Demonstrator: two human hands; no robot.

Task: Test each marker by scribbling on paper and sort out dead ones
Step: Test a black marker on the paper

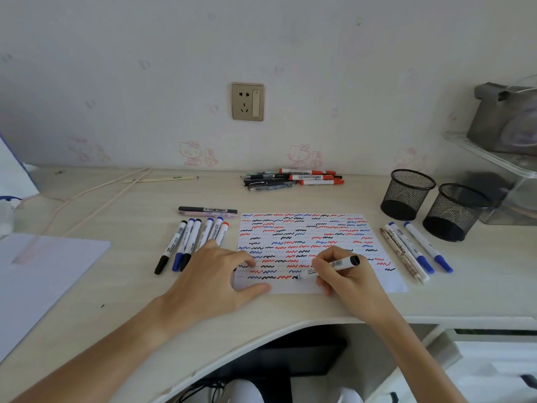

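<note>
On the bench [122, 292], the right hand [345, 274] grips a black marker [328, 267] with its tip hidden at the paper's [308, 228] six o'clock edge, while the left hand [215, 274], fingers flat, covers the paper's seven o'clock corner and the lower ends of some markers [191, 242].

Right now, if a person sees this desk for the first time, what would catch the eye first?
Probably the sheet of paper at the desk's centre, covered with red, blue and black scribbles. At its near edge the right hand grips a black-capped marker with its tip on the sheet, while the left hand rests on the sheet's left corner. Two black mesh cups stand at the back right.
</note>
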